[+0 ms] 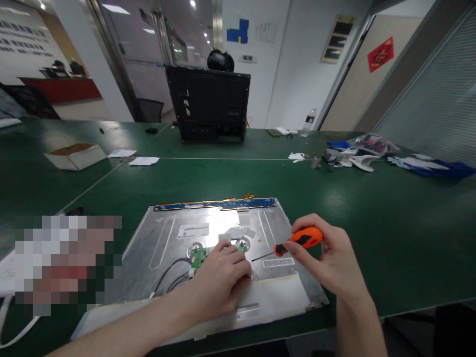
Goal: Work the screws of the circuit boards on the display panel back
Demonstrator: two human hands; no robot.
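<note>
A silver metal display panel (145, 248) lies flat on the green table, a blue circuit strip (256, 203) along its far edge. My left hand (225, 270) rests over a small green circuit board (200, 255) near the panel's middle, its fingers bent and close together; whatever is under them is hidden. Dark cables run from the board's left side. Between the thumb and fingers of my right hand (330, 253) is an orange and black screwdriver (307, 238). Its thin shaft points left and slightly down, with the tip just right of my left hand.
Behind the panel stands a black monitor casing (210, 104). An open cardboard box (76, 156) and papers (144, 161) are at the back left. A bottle (309, 122), plastic bags (374, 144) and small parts are at the back right. A blurred patch covers the left front.
</note>
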